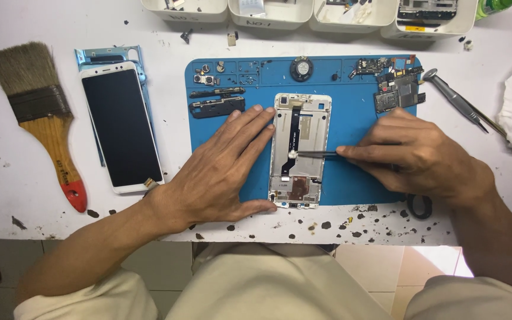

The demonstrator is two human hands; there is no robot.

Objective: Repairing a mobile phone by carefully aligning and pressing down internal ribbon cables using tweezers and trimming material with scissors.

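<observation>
The opened phone frame point(301, 150) lies flat in the middle of the blue repair mat point(351, 127) on the white worktop point(7, 178), long axis pointing away from the person. It looks a light, thin and fairly stiff shell, but I would call it fragile: a dark flex cable runs down its centre and a small board sits exposed at the near end, so the safe places to touch are the pale outer edges, not the inside. The left hand point(223, 169) does just that, lying flat and open on the mat with fingers spread, the fingertips resting against the frame's left edge and the thumb stretched along the near corner, pinning rather than clasping; its grip is released, holding nothing. The right hand point(413, 153) comes in from the right, wrist low on the mat, fingers pinched closed on a pair of dark tweezers point(318, 154) held almost level. The tweezer tips carry a small white wad point(293, 154) that touches the middle of the frame beside the cable. A second phone screen point(121, 124) lies face up well to the left, next to a wide paintbrush point(42, 115), and a loose circuit board point(397, 89) sits on the mat's far right corner.
</observation>
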